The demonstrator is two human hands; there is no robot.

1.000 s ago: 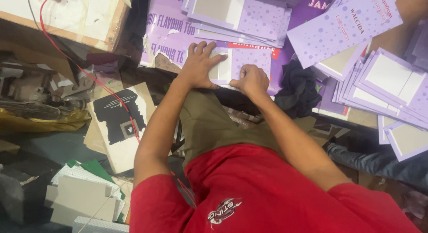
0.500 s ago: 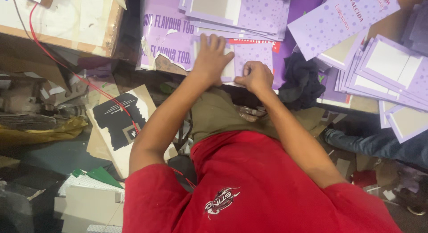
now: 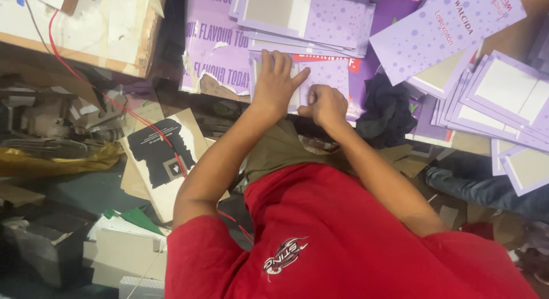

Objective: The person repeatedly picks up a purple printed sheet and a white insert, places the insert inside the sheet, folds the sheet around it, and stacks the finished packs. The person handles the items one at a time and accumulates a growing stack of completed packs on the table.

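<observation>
While the view looked down over a red shirt [image 3: 343, 242], the far left held a board with white paper [image 3: 74, 24] and a red wire [image 3: 86, 70] running across it, its upper end cut off by the picture's edge. Below lay a yellow bag [image 3: 51, 161], a black-and-white printed card [image 3: 163, 156] and a grey box [image 3: 46, 247] whose contents could not be made out.

Further right, the left hand [image 3: 276, 84] lay flat, fingers spread wide and pointing away from the body, pressing on a purple dotted card [image 3: 326, 76]. That card sat directly in front of the person, on a larger purple printed sheet [image 3: 214, 53] with torn edges; its long axis seemed to run left to right, though both hands hid much of it (the near edge was fully covered). Just beside, the right hand [image 3: 325, 103] was curled into a loose fist with its knuckles on the same card; whether it pinched anything could not be told.

Above them rested a stack of purple cards [image 3: 309, 16], grey insides showing. A dark cloth [image 3: 389, 116] lay crumpled next, and at far right more folded cards [image 3: 497, 98] fanned out in an overlapping pile, several cut off by the frame.
</observation>
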